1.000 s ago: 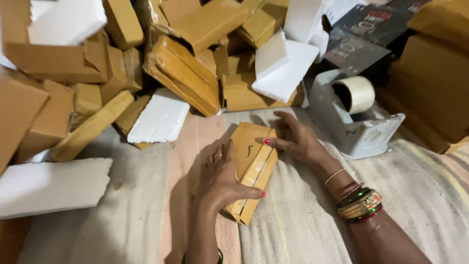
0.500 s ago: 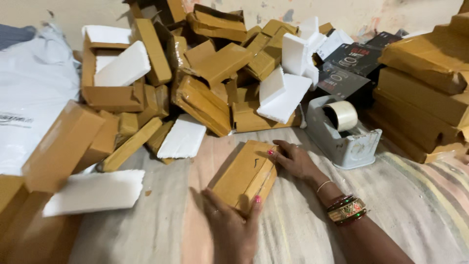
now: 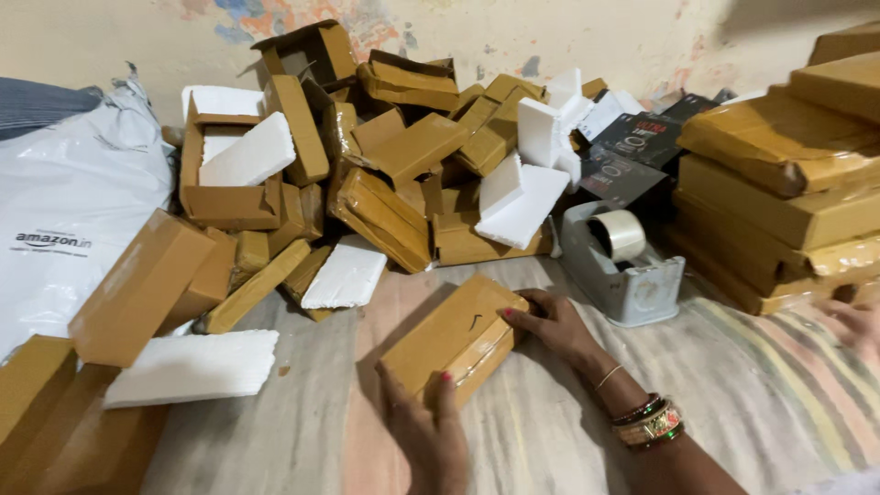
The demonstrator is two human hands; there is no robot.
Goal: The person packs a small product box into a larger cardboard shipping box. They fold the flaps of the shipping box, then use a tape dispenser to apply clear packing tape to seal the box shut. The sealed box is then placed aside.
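A flat brown cardboard box (image 3: 451,335) wrapped in clear tape lies on the striped cloth in front of me. My left hand (image 3: 423,431) grips its near end, fingers over the top edge. At the box's far right corner my right hand (image 3: 548,327), with bangles on the wrist, presses against it. Both hands hold the box together.
A grey tape dispenser (image 3: 623,264) with a roll stands just right of the box. Behind lies a heap of cardboard boxes (image 3: 394,174) and white foam slabs (image 3: 194,367). Taped boxes (image 3: 788,192) are stacked at right; a white plastic bag (image 3: 69,220) lies at left. Another person's hand (image 3: 857,323) shows at the right edge.
The view has lifted and pulled back, showing more of the pile and the wall. My left hand slid from the box's top down to its near end. The box has turned slightly.
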